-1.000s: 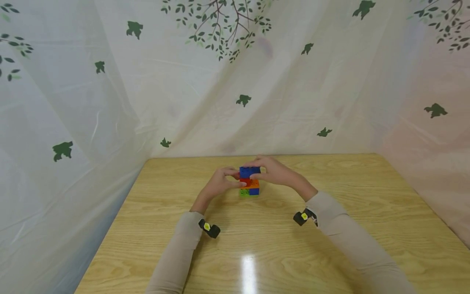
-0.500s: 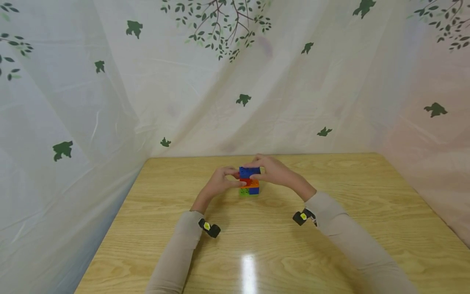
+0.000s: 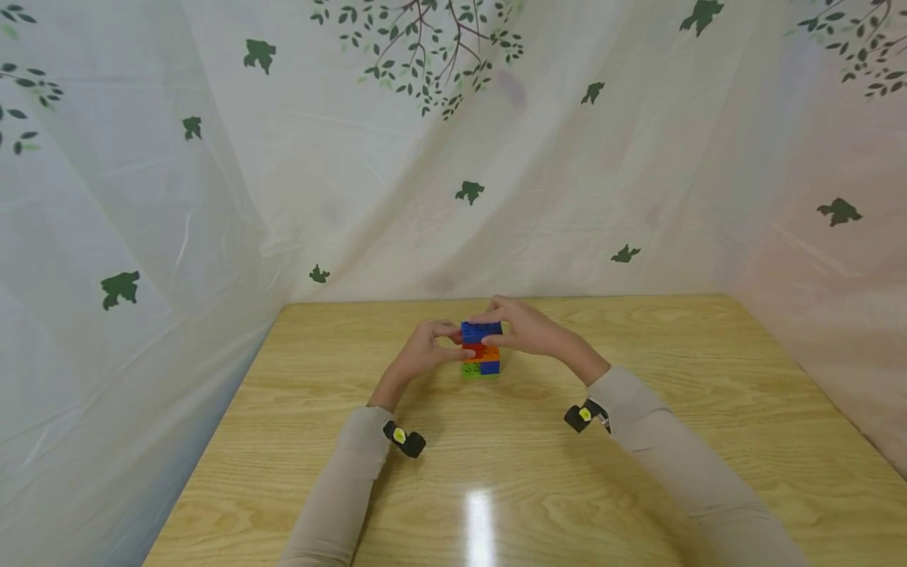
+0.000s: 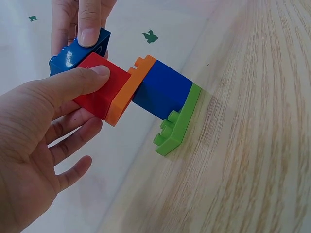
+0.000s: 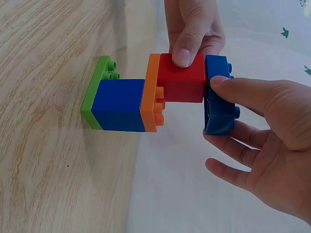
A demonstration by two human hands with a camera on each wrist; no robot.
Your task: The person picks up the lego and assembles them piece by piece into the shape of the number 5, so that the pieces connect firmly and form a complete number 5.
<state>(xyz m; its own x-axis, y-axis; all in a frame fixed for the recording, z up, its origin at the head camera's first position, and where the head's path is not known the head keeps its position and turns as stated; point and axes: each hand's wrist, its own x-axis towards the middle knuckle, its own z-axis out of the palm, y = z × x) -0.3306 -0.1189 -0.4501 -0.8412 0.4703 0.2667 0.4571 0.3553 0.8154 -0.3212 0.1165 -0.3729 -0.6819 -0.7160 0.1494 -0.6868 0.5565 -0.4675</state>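
Observation:
A stack of toy building bricks stands on the wooden table. At its base lies a thin green brick [image 5: 95, 97], with a blue brick [image 5: 119, 105] on one end of it. Above that sits a thin orange brick [image 5: 149, 97], and a red brick [image 5: 182, 80] rests on one side of the orange one. My left hand [image 4: 43, 111] pinches the red brick between thumb and fingers. The top blue brick [image 5: 218, 102] is pinched by my right hand [image 5: 277, 116]; it lies over the red brick and overhangs to one side, and a narrow line shows between them.
The wooden table [image 3: 482, 441] spreads out around the stack, with its back edge just behind the hands. A pale curtain [image 3: 383, 157] printed with leaves and birds hangs behind and at the sides. Each wrist wears a small black camera [image 3: 405, 439].

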